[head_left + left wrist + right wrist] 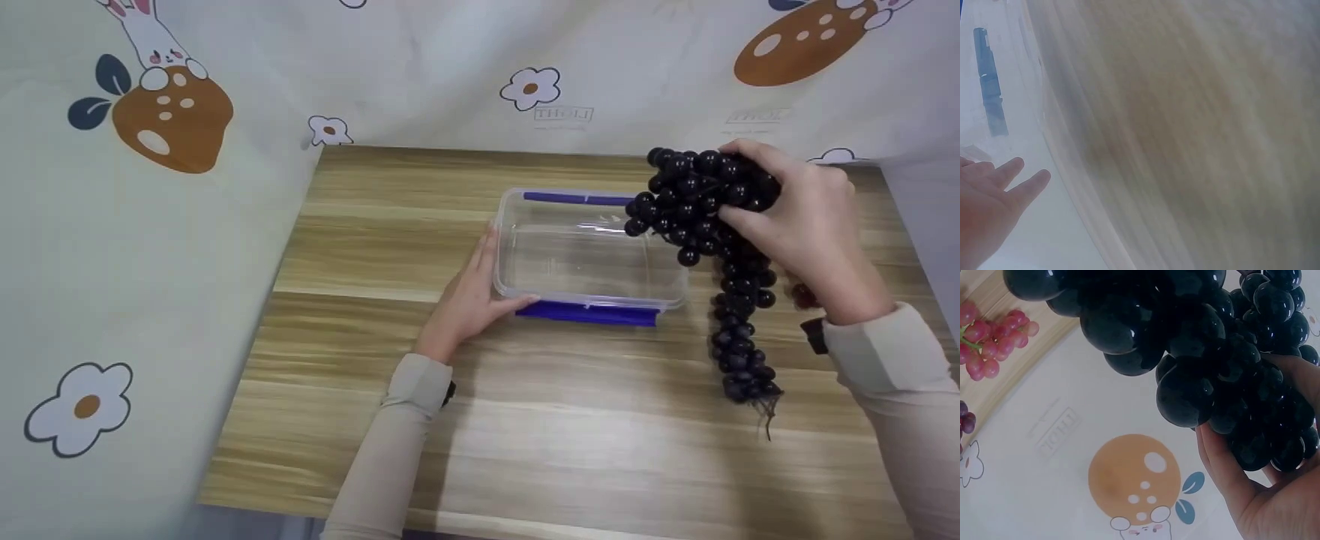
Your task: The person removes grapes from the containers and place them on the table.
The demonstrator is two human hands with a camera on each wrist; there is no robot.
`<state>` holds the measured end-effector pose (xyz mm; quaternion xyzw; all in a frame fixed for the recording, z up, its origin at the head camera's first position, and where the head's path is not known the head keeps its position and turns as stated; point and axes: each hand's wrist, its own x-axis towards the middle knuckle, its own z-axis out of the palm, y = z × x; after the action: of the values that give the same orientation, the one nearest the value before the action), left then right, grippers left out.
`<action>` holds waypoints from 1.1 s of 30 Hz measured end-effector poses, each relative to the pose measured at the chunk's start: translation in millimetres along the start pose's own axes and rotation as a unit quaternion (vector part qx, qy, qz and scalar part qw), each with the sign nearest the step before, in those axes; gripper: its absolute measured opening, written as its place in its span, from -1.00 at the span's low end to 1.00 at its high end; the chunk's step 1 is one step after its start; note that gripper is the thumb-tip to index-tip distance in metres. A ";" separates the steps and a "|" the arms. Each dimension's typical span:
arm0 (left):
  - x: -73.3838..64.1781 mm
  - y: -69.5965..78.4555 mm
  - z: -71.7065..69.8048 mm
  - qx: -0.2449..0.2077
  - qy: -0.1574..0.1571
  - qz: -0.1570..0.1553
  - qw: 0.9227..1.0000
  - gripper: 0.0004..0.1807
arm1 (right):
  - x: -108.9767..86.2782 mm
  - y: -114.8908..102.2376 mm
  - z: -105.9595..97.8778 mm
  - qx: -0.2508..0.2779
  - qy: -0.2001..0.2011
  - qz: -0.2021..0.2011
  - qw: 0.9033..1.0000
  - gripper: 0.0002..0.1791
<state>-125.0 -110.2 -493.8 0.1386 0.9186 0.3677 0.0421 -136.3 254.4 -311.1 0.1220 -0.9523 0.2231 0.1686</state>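
My right hand (802,214) grips a big bunch of glossy black grapes (690,191) over the right end of a clear plastic container (574,259). In the right wrist view, fingers and thumb lie either side of the bunch, whose large round grapes (1185,391) fill the upper part. Below that hand in the head view is a strand of smaller dark grapes (739,352) with a thin stem. My left hand (465,304) rests at the container's front left corner, fingers straight along its left wall and thumb on the front rim. In the left wrist view its fingers (1030,188) are spread.
Blue clips (589,313) run along the container's front and back. Partly behind the right wrist lie red grapes (804,296), pinker and clearer in the right wrist view, near a few purple grapes (967,422). A printed cloth (450,75) hangs behind the wooden table (337,420).
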 end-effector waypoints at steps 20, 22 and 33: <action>0.4 -0.3 -1.7 -0.001 -0.005 -0.006 1.000 0.38 | -12.0 10.1 -12.5 -0.042 0.009 0.006 0.999 -0.32; 0.3 -0.2 -1.7 -0.001 -0.006 -0.007 1.000 0.38 | -13.6 11.5 -13.3 -0.048 0.008 0.009 0.999 -0.32; 0.7 -1.6 -1.4 0.002 0.003 0.014 1.000 0.37 | -22.2 19.6 -18.3 -0.051 0.002 0.017 0.999 -0.32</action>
<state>-126.2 -112.0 -493.9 0.1509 0.9173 0.3670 0.0342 -117.2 283.5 -311.5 0.0963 -0.9641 0.1774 0.1725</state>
